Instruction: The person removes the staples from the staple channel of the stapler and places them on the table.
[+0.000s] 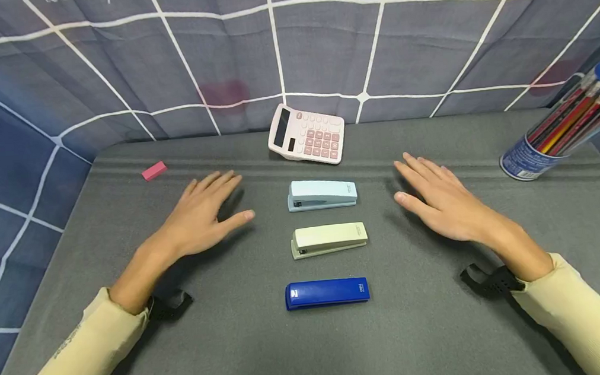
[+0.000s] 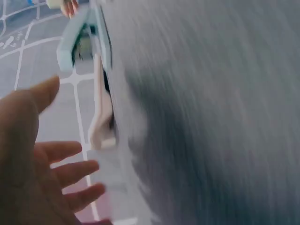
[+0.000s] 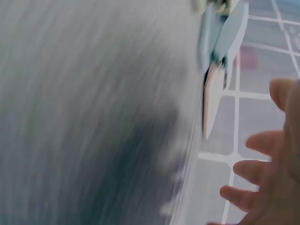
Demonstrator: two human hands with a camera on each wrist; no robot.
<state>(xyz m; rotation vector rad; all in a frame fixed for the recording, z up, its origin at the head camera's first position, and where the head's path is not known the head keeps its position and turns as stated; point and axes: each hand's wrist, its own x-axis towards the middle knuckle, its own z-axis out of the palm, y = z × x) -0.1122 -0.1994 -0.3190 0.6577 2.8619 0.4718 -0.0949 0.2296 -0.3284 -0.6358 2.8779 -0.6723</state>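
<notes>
Three staplers lie in a column on the grey table (image 1: 239, 347): a light blue stapler (image 1: 322, 193) farthest off, a pale green stapler (image 1: 329, 238) in the middle, a dark blue stapler (image 1: 327, 292) nearest. To their left my left hand (image 1: 198, 220) is held palm down over the table, fingers extended and thumb spread toward the light blue stapler. My right hand (image 1: 440, 202) mirrors it on the right side, fingers straight. Neither hand holds anything. In the left wrist view, the light blue stapler (image 2: 70, 44) shows beyond my thumb.
A pink calculator (image 1: 308, 134) rests at the table's back, behind the staplers. At the back left lies a pink eraser (image 1: 154, 170). A tall clear tub of pencils (image 1: 567, 119) with a blue lid stands at the right. A grid-patterned cloth (image 1: 320, 49) hangs behind.
</notes>
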